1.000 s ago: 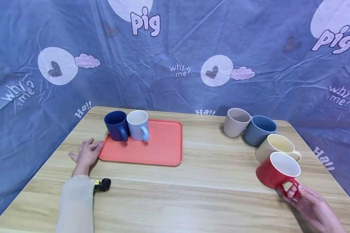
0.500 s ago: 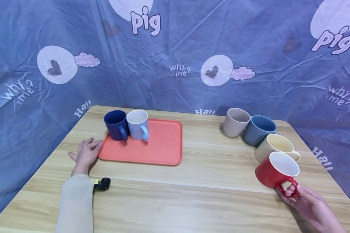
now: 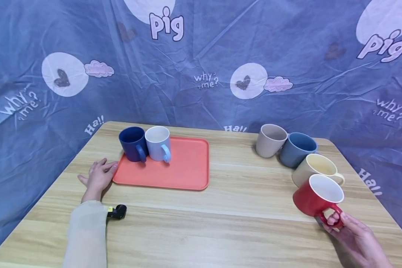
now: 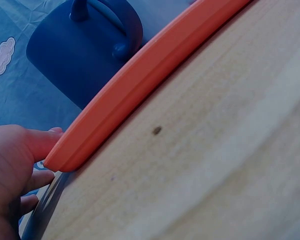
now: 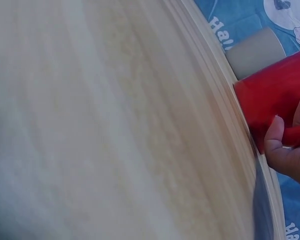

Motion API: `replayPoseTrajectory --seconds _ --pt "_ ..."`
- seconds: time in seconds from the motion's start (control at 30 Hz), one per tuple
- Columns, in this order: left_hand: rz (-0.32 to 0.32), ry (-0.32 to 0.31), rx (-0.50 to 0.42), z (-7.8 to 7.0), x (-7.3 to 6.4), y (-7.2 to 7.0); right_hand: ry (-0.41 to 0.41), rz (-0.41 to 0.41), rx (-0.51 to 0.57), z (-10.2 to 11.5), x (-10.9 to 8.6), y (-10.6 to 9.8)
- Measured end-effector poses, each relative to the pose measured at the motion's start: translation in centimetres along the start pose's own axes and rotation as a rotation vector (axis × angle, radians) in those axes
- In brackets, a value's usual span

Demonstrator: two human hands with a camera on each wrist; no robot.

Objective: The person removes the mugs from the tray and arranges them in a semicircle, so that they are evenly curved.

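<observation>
A broad stretch of the surface point(image 3: 241, 208) lies between the coral tray's point(image 3: 184, 169) right edge and the red mug point(image 3: 309, 199), which is just nearer me than the cream mug point(image 3: 302, 175); the tray carries a navy mug point(image 3: 130, 147) and a light-blue mug point(image 3: 155, 149) at its far-left corner; my right hand point(image 3: 360, 238) curls round the red mug's handle. My left hand point(image 3: 99, 176), fingers loosely spread, touches the tray's left edge.

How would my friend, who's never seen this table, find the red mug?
Find the wooden table, then the slanting row on its right side. At the row's near end is the red mug, white inside, its handle held by the right hand. It's the only red one: beyond it come the cream mug, the blue mug and the grey mug.
</observation>
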State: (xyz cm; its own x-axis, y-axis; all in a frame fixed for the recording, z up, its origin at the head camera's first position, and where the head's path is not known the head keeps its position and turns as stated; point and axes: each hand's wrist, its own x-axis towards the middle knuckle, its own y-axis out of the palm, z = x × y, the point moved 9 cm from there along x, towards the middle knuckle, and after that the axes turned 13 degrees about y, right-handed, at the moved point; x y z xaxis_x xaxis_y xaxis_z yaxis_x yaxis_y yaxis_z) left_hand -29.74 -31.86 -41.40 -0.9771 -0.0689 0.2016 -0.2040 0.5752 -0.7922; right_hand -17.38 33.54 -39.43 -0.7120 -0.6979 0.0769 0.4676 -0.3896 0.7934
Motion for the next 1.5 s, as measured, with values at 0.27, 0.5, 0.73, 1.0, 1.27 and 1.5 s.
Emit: replayPoseTrajectory --seconds 0.27,0.5,0.73,1.0,1.27,1.5 --pt "0.006 -0.002 0.000 0.0 -0.1 0.1 -0.032 -0.099 0.024 0.1 0.0 -0.5" --pt "0.010 -0.007 -0.004 0.1 -0.1 0.0 -0.041 -0.087 0.029 0.2 -0.1 -0.6" --pt "0.012 -0.006 -0.001 0.1 0.0 0.0 -0.028 -0.030 -0.002 0.2 0.0 -0.3" --pt "0.012 -0.009 -0.002 0.1 0.0 0.0 -0.003 -0.126 -0.016 0.3 -0.4 -1.0" --pt "0.019 -0.018 -0.008 0.2 0.0 0.2 0.003 -0.127 -0.013 0.4 -0.7 -1.2" --pt "0.017 -0.015 -0.010 0.2 0.0 0.2 0.010 -0.066 -0.050 0.8 -0.7 -0.7"
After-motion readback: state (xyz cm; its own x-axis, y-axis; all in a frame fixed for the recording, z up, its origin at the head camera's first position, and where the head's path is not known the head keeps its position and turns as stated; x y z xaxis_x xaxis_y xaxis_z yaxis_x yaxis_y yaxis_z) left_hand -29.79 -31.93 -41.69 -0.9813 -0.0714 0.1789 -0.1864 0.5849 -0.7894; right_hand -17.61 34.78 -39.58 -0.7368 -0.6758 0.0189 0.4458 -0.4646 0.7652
